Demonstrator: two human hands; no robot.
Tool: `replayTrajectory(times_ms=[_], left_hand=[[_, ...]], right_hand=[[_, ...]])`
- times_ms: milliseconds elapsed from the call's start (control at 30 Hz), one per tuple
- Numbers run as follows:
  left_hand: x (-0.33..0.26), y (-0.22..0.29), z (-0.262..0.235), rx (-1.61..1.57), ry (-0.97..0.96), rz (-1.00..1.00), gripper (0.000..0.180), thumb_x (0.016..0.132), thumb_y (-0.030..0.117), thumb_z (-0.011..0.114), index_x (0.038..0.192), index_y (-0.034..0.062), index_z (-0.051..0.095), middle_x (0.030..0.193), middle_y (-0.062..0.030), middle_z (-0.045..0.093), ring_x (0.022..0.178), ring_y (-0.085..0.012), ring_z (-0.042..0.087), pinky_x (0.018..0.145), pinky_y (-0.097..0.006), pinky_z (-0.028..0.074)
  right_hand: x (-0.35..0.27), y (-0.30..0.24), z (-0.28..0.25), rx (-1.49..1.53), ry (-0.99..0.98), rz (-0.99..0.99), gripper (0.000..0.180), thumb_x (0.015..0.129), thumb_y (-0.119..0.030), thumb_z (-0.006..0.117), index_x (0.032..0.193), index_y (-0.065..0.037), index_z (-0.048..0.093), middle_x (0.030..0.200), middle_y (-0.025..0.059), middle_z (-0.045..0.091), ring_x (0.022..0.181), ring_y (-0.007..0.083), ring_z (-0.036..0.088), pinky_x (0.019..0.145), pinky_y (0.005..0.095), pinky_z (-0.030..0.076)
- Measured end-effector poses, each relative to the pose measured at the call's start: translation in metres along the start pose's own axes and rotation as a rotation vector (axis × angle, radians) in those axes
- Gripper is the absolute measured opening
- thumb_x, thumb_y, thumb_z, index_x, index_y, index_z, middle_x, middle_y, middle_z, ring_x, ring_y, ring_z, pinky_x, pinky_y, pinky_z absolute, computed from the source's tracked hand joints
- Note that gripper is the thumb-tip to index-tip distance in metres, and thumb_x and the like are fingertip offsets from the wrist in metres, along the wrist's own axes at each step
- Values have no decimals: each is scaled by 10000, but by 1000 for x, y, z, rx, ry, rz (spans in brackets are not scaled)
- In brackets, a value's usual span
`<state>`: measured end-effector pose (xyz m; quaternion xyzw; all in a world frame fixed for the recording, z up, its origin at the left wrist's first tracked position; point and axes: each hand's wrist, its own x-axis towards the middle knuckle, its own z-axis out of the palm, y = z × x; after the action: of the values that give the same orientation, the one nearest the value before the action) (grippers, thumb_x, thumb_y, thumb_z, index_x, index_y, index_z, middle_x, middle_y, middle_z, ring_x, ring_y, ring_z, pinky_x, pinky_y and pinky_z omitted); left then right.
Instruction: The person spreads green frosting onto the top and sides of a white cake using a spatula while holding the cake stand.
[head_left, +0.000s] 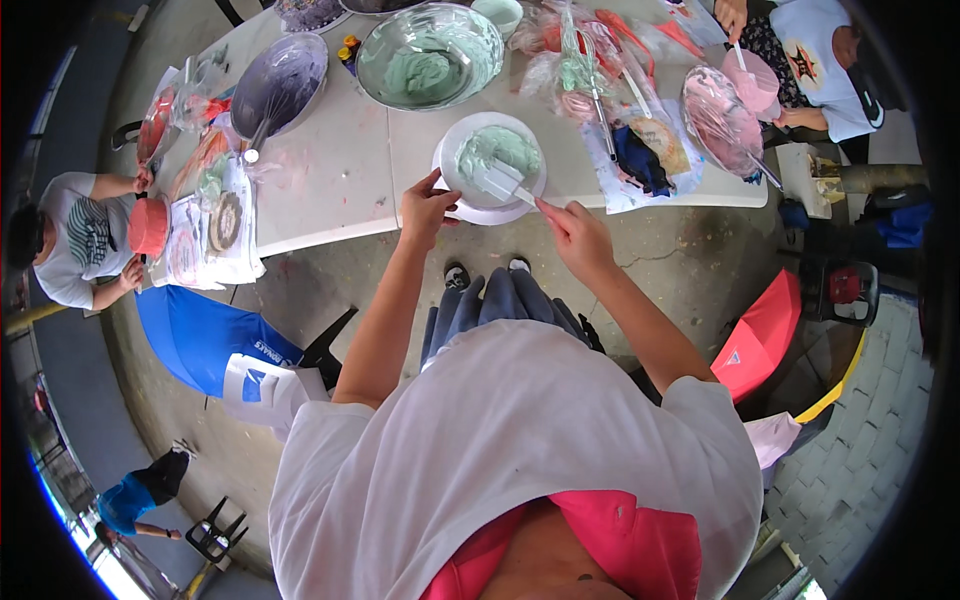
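A round cake [497,152] covered in pale green frosting sits on a white stand [487,211] at the near edge of the white table [340,170]. My left hand [427,208] grips the stand's rim at its left side. My right hand [572,230] holds a white flat scraper [503,182], whose blade lies on the cake's top. A large metal bowl [430,55] holding green frosting stands just behind the cake.
A second metal bowl [281,80] with purple frosting is at the left. Piping bags and whisks [590,70] clutter the right side. One person [80,245] decorates a red cake [149,226] at left; another person [810,60] holds a pink cake at right. Folded chairs stand on the concrete floor.
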<state>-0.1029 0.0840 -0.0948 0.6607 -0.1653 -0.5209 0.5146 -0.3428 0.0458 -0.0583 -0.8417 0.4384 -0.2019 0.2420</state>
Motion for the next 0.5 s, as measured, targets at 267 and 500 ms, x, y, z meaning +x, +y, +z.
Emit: replayTrajectory(times_ms=[267,500], left_hand=[[0,3,4,65,-13,-5,566,699,25,632,1235,35,452,785,-66,586,643,-132,561,456,-263,504],[0,1,3,54,2,-5,571,690,20,626,1233,25,450,772,-61,587,639,-131,567,457,-266,507]], right_hand=[[22,10,11,-22,74,15,320,781,-100,555,1066,-237,608,699,68,476,573,260,529,513,375,423],[-4,17,5,-13,24,-11,327,779,-106,564,1071,-247,605,696,63,479,568,254,534,513,367,432]])
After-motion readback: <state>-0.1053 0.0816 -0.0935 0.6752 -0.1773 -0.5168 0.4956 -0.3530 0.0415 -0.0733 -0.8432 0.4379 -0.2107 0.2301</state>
